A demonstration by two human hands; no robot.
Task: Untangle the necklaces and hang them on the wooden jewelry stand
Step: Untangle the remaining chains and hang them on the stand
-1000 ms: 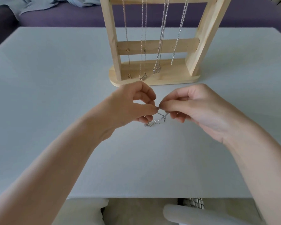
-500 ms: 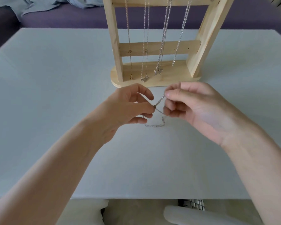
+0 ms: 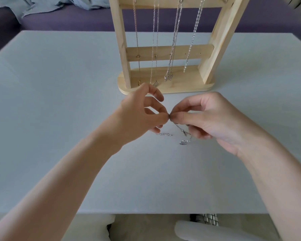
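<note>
A thin silver necklace hangs between my two hands just above the white table. My left hand pinches it with thumb and forefinger. My right hand pinches it right beside, fingertips almost touching. A clasp and a small round pendant dangle under my right hand. A short chain end lies below my left hand. Behind stands the wooden jewelry stand with several silver necklaces hanging from its top bar.
A purple sofa with a pale blue cloth runs behind the table. Below the table's near edge I see white cushioned shapes and a woven grey item.
My hands came apart, stretching the chain, then closed again so the fingertips meet. The pendant and clasp now dangle under my right hand.
</note>
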